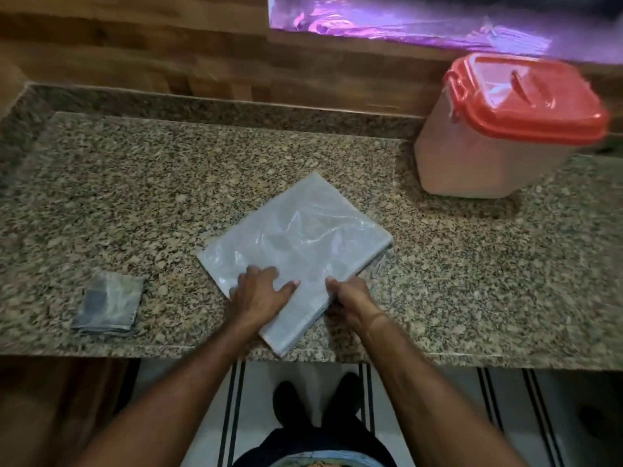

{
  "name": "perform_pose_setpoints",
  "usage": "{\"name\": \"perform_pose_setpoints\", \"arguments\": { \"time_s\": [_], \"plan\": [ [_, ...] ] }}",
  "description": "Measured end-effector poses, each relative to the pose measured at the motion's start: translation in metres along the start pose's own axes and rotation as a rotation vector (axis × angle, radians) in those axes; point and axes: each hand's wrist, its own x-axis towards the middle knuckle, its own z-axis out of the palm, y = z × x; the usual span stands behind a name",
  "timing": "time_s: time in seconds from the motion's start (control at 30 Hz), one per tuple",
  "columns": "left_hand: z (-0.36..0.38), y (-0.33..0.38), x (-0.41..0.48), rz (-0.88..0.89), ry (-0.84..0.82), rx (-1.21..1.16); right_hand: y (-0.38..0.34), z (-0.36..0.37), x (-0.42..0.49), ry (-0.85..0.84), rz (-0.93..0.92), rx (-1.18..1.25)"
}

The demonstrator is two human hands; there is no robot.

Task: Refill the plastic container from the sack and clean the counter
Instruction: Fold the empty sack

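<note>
- The person's shoes [313, 406] stand on a pale striped floor, square to the counter [168, 197]. Both arms reach straight forward over its front edge.
- The left hand [259, 291] lies on the near-left part of the sack [296, 237], fingers extended and thumb spread to the right. It presses downward, probably to hold the folded layers flat and stop them sliding on the polished stone.
- The right hand [350, 298] has its fingers curled over the sack's near-right edge and pinches it. This grip looks suited to lifting or turning that edge for a further fold.
- The sack lies flat and empty in the middle of the counter, folded to a rectangle. It is rotated so that one corner reaches the front edge.
- The sack's long axis runs from near-left to far-right, with the far end pointing roughly toward the container. It cannot be determined which end is the mouth.
- A folded cloth [109, 301] rests well to the left of the sack, apart from both hands. Judgement: it is staged for wiping the counter.
- The plastic container [488, 163] stands at the far right, well apart from the sack, with its red lid [526, 96] fitted. Judgement: refilling is complete and it has been set clear of the working area.
</note>
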Motion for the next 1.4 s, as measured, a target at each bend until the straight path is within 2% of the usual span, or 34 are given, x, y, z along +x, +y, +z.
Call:
{"name": "perform_pose_setpoints", "arguments": {
  "time_s": [0.1, 0.17, 0.33, 0.47, 0.57, 0.77, 0.87, 1.03, 1.23, 1.4],
  "plan": [
    [-0.023, -0.013, 0.035, 0.022, 0.108, 0.007, -0.013, -0.019, 0.004, 0.020, -0.060, -0.142],
    [-0.034, -0.022, 0.055, -0.048, 0.099, -0.028, -0.022, -0.035, 0.010, -0.005, -0.078, -0.225],
    [-0.038, -0.021, 0.073, -0.138, 0.109, -0.264, -0.036, -0.062, 0.022, 0.066, -0.177, -0.380],
    [-0.029, -0.017, 0.081, -0.231, 0.062, -0.468, -0.044, -0.077, 0.020, 0.012, -0.182, -0.463],
    [-0.017, -0.021, 0.077, -0.256, 0.070, -0.630, -0.045, -0.084, 0.019, 0.049, -0.203, -0.496],
    [0.000, -0.040, 0.069, -0.350, 0.031, -0.844, -0.052, -0.090, 0.017, 0.163, -0.192, -0.424],
    [-0.007, -0.033, 0.065, -0.418, -0.010, -0.929, -0.059, -0.088, 0.016, 0.131, -0.140, -0.329],
    [-0.034, -0.008, 0.063, -0.452, 0.018, -1.122, -0.084, -0.093, 0.007, 0.044, -0.100, -0.003],
    [-0.091, 0.020, 0.052, -0.329, 0.041, -1.394, -0.149, -0.088, -0.005, -0.053, -0.297, 0.101],
    [-0.115, 0.046, 0.026, -0.255, 0.243, -1.359, -0.183, -0.098, -0.017, -0.159, -0.416, 0.138]
  ]
}}
